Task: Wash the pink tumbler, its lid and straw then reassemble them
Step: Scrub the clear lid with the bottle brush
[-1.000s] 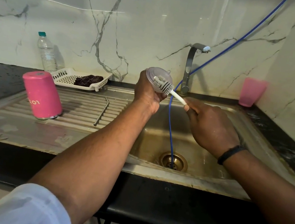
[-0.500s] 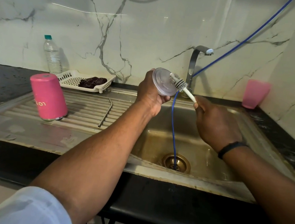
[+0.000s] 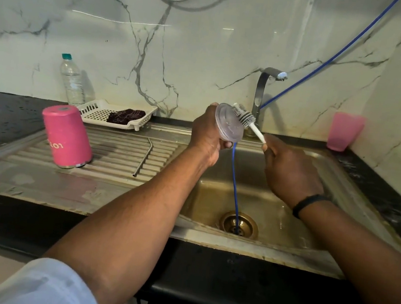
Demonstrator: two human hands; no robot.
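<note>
My left hand [image 3: 207,134] grips the clear round lid [image 3: 228,124] over the sink [image 3: 217,193], its flat face turned to the right. My right hand [image 3: 289,173] holds the white handle of a bristle brush [image 3: 244,118], whose head presses against the lid's upper face. The pink tumbler [image 3: 67,136] stands upside down on the ribbed draining board at the left. The metal straw [image 3: 144,158], bent at its top, lies on the ribs between tumbler and sink.
A blue hose [image 3: 235,181] runs from the upper right past the tap [image 3: 263,94] down into the drain. A white basket with a dark cloth [image 3: 126,116] and a water bottle [image 3: 71,79] stand at the back. A pink cup [image 3: 344,132] sits on the right counter.
The brush head has slid from the lid's middle up to its upper right edge. Both hands have drifted slightly right and up in view.
</note>
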